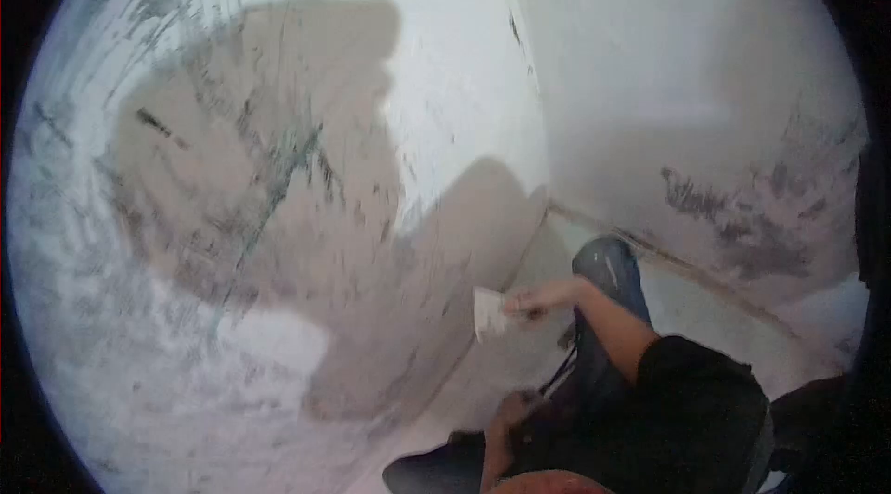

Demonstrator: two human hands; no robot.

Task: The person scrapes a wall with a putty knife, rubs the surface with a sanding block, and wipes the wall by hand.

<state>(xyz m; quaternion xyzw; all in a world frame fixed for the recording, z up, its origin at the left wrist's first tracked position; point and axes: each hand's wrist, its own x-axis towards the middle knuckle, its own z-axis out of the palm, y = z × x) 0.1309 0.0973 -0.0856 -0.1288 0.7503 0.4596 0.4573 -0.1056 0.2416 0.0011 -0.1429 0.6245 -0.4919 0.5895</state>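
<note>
My right hand (538, 300) reaches out from a black sleeve with its fingers closed on a putty knife (489, 315). The blade is pale and wide, and it overlaps the lower part of the wall in this view. Lower down, my left hand (512, 412) is closed near my lap. A thin dark and light stick-like shape (561, 372) runs up from it beside my leg; I cannot tell what this hand holds. The wall (436, 114) on the left has white filler smeared over it, with dark streaks showing through.
A second wall (640, 58) meets the first in a corner, with dark rough patches (742, 216) low on it. A brownish strip (687, 257) follows its base above the pale floor (677, 295). My bent knee (608, 262) points towards the corner. My shadow falls across the left wall.
</note>
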